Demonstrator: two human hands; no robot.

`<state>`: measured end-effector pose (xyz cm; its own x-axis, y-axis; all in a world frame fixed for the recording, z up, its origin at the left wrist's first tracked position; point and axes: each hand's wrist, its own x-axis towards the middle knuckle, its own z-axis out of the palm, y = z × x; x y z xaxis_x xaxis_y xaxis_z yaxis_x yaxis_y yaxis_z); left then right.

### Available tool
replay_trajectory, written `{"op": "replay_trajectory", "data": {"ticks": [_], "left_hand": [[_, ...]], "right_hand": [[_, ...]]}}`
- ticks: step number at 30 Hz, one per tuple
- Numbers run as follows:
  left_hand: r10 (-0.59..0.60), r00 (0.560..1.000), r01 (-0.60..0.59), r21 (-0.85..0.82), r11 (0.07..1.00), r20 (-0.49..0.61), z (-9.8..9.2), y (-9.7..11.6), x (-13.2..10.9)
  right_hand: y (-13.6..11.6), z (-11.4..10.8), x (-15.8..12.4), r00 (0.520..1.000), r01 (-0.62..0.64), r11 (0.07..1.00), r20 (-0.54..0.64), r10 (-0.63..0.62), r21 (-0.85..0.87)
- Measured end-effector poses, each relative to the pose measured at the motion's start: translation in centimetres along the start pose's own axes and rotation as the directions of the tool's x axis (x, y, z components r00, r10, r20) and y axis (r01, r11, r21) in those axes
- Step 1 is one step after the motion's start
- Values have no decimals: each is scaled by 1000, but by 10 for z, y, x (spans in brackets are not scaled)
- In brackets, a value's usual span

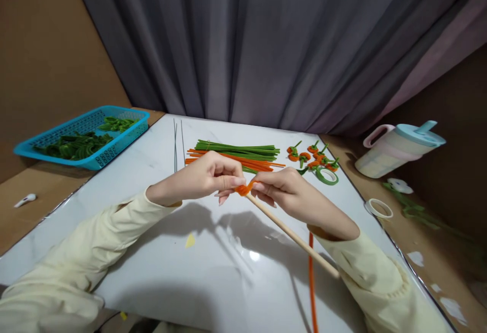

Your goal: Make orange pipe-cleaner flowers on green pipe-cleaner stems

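My left hand (222, 178) is closed in a pinch at the upper end of a wooden dowel (292, 235). An orange pipe cleaner (243, 190) is coiled around that end, right under the fingertips. Pinching the same pipe cleaner just beside the coil is my right hand (287, 188). The dowel slants down to the right, below my right palm, toward the sleeve. An orange length (312, 282), seemingly the pipe cleaner's tail, hangs below the right wrist; the part between is hidden by the hand.
Behind my hands lie green pipe cleaners (239, 149) and orange ones (258, 163). Several small orange pumpkin-like pieces (314, 156) and green tape (327, 175) sit right of them. A blue basket (99, 159) with green pieces stands left, a lidded cup (395, 150) right. Thin wires (175, 145) lie behind.
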<state>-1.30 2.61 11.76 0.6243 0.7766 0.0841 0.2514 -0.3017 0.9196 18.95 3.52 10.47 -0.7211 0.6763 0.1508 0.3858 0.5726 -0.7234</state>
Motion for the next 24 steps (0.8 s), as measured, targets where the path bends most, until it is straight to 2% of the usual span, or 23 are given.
{"op": "replay_trajectory", "data": {"ticks": [3,5,8,12,15,20,24], "left_hand": [[0,999,7,-169,986,44,1,-5,1],[3,1000,3,-214,977,25,4,-10,3],[-10,999,-4,-306,952,-44,8,-18,6],[-49,988,-19,-440,898,-143,13,-27,13],[-19,971,-80,-396,915,-239,16,-31,15],[93,936,-159,-173,972,-338,21,-31,15],[160,880,-194,-32,981,-448,26,-29,12]], "right_hand": [[2,-3,4,982,-132,928,175,74,348],[6,-4,5,972,-191,869,213,102,457],[12,-3,7,976,-206,846,168,140,492],[15,1,9,983,-178,850,49,177,497],[16,7,11,983,-150,853,-13,181,500],[17,16,12,989,-126,801,11,148,586],[16,22,12,986,-139,768,17,164,625]]}}
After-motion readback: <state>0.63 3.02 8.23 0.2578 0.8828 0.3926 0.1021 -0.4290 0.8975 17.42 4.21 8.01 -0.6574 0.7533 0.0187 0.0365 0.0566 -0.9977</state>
